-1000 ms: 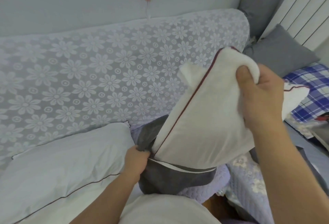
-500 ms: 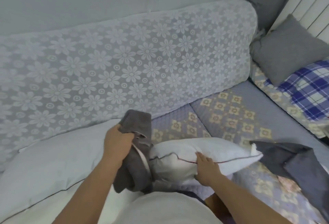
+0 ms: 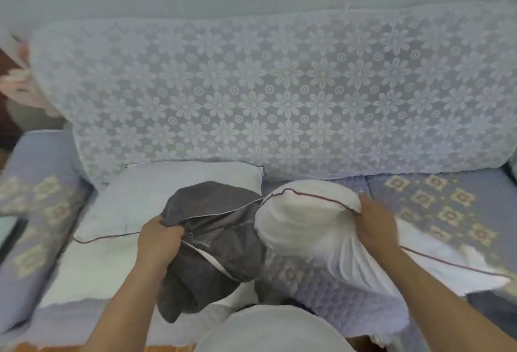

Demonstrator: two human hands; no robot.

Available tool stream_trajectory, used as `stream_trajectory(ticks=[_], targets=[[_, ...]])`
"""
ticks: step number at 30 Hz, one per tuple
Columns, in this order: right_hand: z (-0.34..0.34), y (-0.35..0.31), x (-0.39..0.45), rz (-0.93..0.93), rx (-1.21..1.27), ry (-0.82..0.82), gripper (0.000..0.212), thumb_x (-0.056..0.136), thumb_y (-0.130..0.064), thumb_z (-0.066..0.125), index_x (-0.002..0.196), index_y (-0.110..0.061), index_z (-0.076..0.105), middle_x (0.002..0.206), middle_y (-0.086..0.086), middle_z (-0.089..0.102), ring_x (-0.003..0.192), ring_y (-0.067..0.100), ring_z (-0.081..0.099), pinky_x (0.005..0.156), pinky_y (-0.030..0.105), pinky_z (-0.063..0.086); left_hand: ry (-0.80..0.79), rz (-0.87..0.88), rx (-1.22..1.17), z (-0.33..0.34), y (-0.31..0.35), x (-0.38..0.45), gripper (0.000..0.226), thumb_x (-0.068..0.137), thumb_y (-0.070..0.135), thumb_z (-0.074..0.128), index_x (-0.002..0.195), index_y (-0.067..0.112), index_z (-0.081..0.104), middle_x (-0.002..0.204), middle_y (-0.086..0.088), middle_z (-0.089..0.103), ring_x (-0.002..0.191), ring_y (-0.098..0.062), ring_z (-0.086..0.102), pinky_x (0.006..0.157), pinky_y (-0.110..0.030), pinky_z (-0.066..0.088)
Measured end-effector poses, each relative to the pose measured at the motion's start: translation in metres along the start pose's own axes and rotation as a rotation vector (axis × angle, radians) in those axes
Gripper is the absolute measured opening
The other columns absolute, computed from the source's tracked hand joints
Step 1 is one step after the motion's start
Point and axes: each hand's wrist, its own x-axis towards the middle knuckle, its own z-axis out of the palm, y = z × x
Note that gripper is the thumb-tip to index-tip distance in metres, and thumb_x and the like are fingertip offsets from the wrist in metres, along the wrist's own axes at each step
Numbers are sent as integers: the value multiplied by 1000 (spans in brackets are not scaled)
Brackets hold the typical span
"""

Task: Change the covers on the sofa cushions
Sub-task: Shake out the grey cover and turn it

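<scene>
Two hands work at one cushion in front of the sofa's flower-lace backrest (image 3: 279,94). The grey cover (image 3: 212,242) acts as the container: its zip-edged mouth gapes toward the right, and one end of the white cushion insert (image 3: 302,223), edged with red piping, sits at or just inside that opening; how deep it reaches cannot be told, since grey folds hide the join. Most of the insert lies outside the cover, bulging upward and trailing off to the right across the patterned quilted seat (image 3: 436,200).

Fingers of the left hand (image 3: 159,242) are curled tight around a bunched edge of the grey cover near its opening. The right hand (image 3: 375,225) lies over the insert's right side; its fingers wrap the piped edge and squeeze the filling, drawing the fabric into pleats below the wrist. A second white pillow (image 3: 156,200) lies flat behind the left hand, against the backrest.

Compared with half a second ago, the view has swung left, so the grey cushions and plaid cloth at the sofa's right end are out of sight. The insert, then lying long and flat, is now bunched into a rounded lump, and the right hand has shifted from its lower middle to its far right edge. The left hand keeps its hold on the cover.
</scene>
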Motion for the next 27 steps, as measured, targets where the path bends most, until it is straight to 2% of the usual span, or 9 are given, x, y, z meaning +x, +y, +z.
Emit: stream_trajectory(ticks=[2, 6, 10, 14, 17, 19, 20, 23, 27], targets=[[-42, -38, 29, -188, -16, 212, 22, 84, -1, 47, 93, -12, 63, 68, 10, 61, 62, 32, 57, 63, 38, 40, -125, 48, 207, -12, -4, 3, 7, 80, 4, 63, 85, 7, 67, 81, -10, 67, 83, -31, 64, 69, -35, 48], [-99, -97, 71, -354, -173, 449, 50, 77, 0, 49, 123, -14, 62, 68, 8, 58, 63, 31, 55, 84, 42, 40, -199, 120, 619, -57, 2, 18, 8, 81, 16, 56, 86, 19, 59, 92, -3, 63, 86, -26, 57, 77, -33, 47], [-137, -123, 87, -211, 33, 616, 38, 81, 3, 51, 114, -10, 67, 76, 21, 65, 68, 40, 60, 65, 38, 36, 43, 119, 659, -118, 1, 31, 12, 87, 13, 49, 83, 23, 53, 95, -4, 60, 85, -26, 53, 81, -36, 48], [-147, -195, 83, -195, 294, 688, 42, 87, 2, 48, 125, -6, 64, 98, 26, 68, 87, 43, 62, 71, 44, 42, -134, 165, 661, -142, 18, 25, 18, 89, 15, 57, 107, 16, 56, 120, -6, 62, 102, -22, 56, 77, -30, 40], [-111, -276, 80, -371, 420, 664, 40, 81, 9, 49, 117, 0, 65, 98, 24, 65, 89, 39, 61, 77, 45, 46, -324, 290, 608, -144, 32, 5, 14, 84, 19, 64, 97, 19, 59, 102, 3, 65, 93, -12, 59, 67, -25, 38], [-68, -333, 73, -595, 376, 418, 42, 83, 3, 49, 123, -7, 58, 114, 24, 62, 101, 31, 58, 87, 44, 43, -410, 354, 600, -149, 38, -8, 13, 82, 22, 64, 93, 24, 58, 93, 7, 63, 87, -9, 58, 66, -25, 37], [-43, -355, 67, -703, 269, 139, 47, 90, -6, 50, 136, -16, 49, 136, 20, 53, 119, 29, 50, 100, 46, 36, -453, 373, 609, -152, 40, -14, 14, 81, 23, 64, 93, 26, 58, 93, 8, 62, 87, -8, 58, 67, -26, 38], [19, -377, 49, -762, -196, -623, 56, 105, -36, 41, 155, -41, 19, 167, -3, -3, 152, 28, -7, 122, 49, -3, -571, 462, 631, -163, 37, -29, 18, 81, 25, 65, 90, 34, 53, 90, 13, 60, 83, -3, 56, 66, -25, 38], [10, -351, 28, -633, 157, -868, 44, 104, -40, 46, 147, -31, 45, 160, -1, 31, 148, 21, 25, 120, 35, 20, -562, 757, 538, -172, 45, -37, 26, 87, 28, 66, 81, 37, 43, 85, 21, 56, 76, 4, 52, 65, -16, 34]])
